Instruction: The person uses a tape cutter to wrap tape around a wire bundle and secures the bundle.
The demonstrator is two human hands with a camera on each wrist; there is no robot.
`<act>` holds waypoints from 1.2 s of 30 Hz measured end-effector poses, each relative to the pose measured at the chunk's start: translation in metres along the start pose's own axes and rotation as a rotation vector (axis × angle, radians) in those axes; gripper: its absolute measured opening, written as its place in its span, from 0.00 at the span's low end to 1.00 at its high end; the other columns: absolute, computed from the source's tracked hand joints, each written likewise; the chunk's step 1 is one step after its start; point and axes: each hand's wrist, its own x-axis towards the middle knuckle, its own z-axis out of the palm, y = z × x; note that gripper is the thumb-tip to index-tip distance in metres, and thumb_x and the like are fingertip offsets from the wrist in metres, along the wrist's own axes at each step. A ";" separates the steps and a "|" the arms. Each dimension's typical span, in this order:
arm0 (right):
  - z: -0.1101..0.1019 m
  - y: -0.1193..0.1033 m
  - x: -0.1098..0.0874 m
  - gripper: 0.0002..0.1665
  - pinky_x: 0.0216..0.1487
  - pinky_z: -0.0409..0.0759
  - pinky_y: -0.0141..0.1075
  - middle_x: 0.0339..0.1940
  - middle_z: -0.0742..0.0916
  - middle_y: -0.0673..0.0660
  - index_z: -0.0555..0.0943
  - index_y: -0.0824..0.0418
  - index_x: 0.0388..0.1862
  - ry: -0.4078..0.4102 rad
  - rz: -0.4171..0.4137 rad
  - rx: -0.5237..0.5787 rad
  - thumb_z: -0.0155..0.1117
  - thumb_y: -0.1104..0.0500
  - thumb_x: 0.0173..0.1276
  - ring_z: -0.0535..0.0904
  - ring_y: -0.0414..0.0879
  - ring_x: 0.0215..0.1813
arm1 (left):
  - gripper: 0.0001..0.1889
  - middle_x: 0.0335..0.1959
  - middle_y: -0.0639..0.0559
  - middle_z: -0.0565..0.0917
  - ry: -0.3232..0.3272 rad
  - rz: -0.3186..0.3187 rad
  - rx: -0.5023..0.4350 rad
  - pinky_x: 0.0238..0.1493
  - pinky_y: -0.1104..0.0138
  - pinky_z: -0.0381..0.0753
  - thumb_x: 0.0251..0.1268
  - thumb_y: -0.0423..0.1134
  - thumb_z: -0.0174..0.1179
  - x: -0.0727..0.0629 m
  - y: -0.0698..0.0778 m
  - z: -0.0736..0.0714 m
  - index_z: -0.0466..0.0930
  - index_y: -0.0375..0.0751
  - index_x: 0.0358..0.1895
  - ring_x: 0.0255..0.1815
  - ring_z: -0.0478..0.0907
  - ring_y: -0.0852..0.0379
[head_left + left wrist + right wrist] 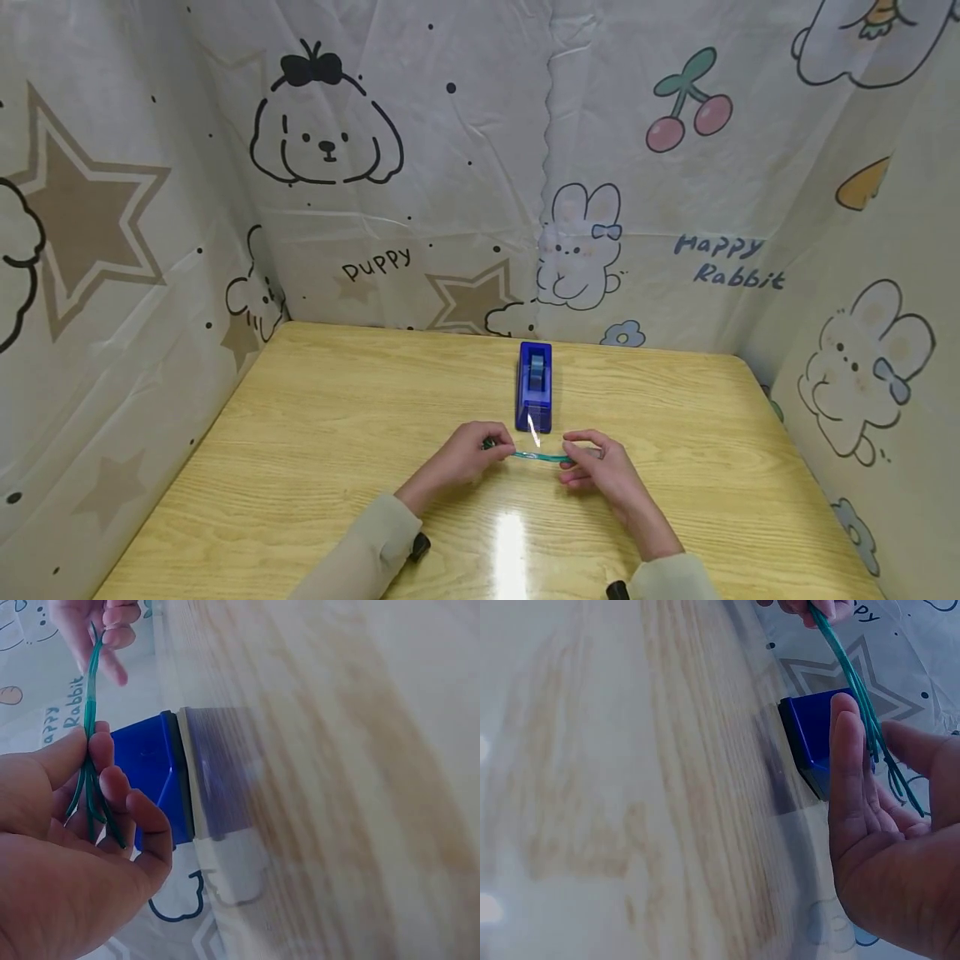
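Note:
A bundle of thin green strands (pixel 551 457) stretches between the two hands, just in front of a blue tape dispenser (pixel 524 392). My left hand (pixel 471 454) pinches one end between thumb and fingers; several loose strand ends (pixel 94 802) spread over its palm in the left wrist view. A clear, shiny band (pixel 91 686), looking like tape, lies around the bundle's middle. My right hand (pixel 600 471) holds the other end between thumb and fingers, its fingers fairly straight. In the right wrist view the strand tips (pixel 900 784) fan out past the thumb.
The dispenser carries a roll of tape (pixel 537 371) and stands near the back of the wooden table (pixel 360 392). Patterned cloth (pixel 465 167) hangs behind the table and along both sides. A bright reflection falls on the tabletop in front of the hands.

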 end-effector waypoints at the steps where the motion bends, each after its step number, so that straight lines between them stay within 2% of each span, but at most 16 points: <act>1: 0.000 0.000 0.001 0.26 0.37 0.89 0.38 0.36 0.91 0.61 0.75 0.73 0.64 -0.001 0.012 0.001 0.63 0.54 0.78 0.89 0.46 0.32 | 0.08 0.35 0.58 0.84 0.004 0.006 0.006 0.43 0.66 0.77 0.78 0.42 0.60 0.000 0.000 0.000 0.86 0.45 0.41 0.37 0.76 0.61; 6: -0.003 0.001 0.003 0.19 0.32 0.86 0.33 0.26 0.87 0.52 0.83 0.70 0.42 -0.062 0.070 0.002 0.64 0.52 0.78 0.85 0.41 0.26 | 0.08 0.33 0.61 0.83 0.026 0.043 0.050 0.42 0.68 0.76 0.76 0.42 0.62 0.002 0.001 0.001 0.88 0.45 0.39 0.36 0.76 0.64; 9: -0.005 0.002 0.004 0.16 0.31 0.85 0.31 0.25 0.85 0.50 0.83 0.66 0.36 -0.085 0.077 0.016 0.65 0.53 0.77 0.83 0.39 0.26 | 0.07 0.32 0.62 0.84 0.036 0.057 0.078 0.41 0.68 0.76 0.75 0.42 0.63 0.003 0.001 0.001 0.88 0.47 0.38 0.34 0.76 0.65; 12: -0.006 0.003 0.005 0.12 0.34 0.86 0.31 0.26 0.87 0.50 0.84 0.66 0.37 -0.086 0.065 0.047 0.66 0.57 0.76 0.85 0.39 0.28 | 0.06 0.31 0.64 0.84 0.043 0.062 0.100 0.41 0.67 0.77 0.75 0.43 0.64 0.003 0.001 0.001 0.88 0.50 0.37 0.34 0.76 0.65; 18: -0.007 0.004 0.005 0.05 0.40 0.87 0.31 0.30 0.90 0.53 0.85 0.66 0.42 -0.100 0.036 0.118 0.65 0.64 0.75 0.88 0.40 0.33 | 0.05 0.32 0.65 0.85 0.067 0.086 0.146 0.47 0.65 0.77 0.73 0.44 0.66 0.003 0.001 -0.001 0.88 0.55 0.36 0.37 0.77 0.67; 23: -0.007 0.004 0.006 0.03 0.41 0.88 0.32 0.31 0.91 0.54 0.84 0.67 0.42 -0.112 0.010 0.141 0.65 0.68 0.73 0.88 0.41 0.34 | 0.04 0.32 0.64 0.83 0.064 0.073 0.154 0.42 0.68 0.78 0.72 0.43 0.67 0.003 0.002 -0.002 0.87 0.54 0.36 0.34 0.77 0.66; 29: -0.006 0.005 0.006 0.03 0.41 0.88 0.32 0.30 0.90 0.53 0.84 0.70 0.43 -0.104 -0.012 0.133 0.65 0.70 0.73 0.89 0.41 0.34 | 0.02 0.38 0.60 0.85 0.098 0.085 0.183 0.43 0.69 0.78 0.69 0.41 0.70 0.005 0.002 -0.001 0.89 0.50 0.39 0.37 0.77 0.65; 32: -0.006 0.004 0.006 0.05 0.42 0.88 0.32 0.31 0.91 0.53 0.83 0.72 0.45 -0.095 -0.022 0.124 0.65 0.70 0.73 0.89 0.41 0.35 | 0.03 0.39 0.59 0.86 0.097 0.068 0.156 0.43 0.69 0.79 0.70 0.42 0.69 0.005 0.001 0.000 0.88 0.50 0.40 0.38 0.78 0.65; 36: -0.006 0.003 0.005 0.07 0.42 0.88 0.32 0.32 0.91 0.54 0.83 0.74 0.46 -0.085 -0.031 0.111 0.65 0.70 0.73 0.89 0.41 0.35 | 0.07 0.35 0.55 0.88 0.056 0.005 0.038 0.38 0.69 0.80 0.75 0.43 0.64 0.005 0.001 0.000 0.88 0.45 0.42 0.34 0.81 0.62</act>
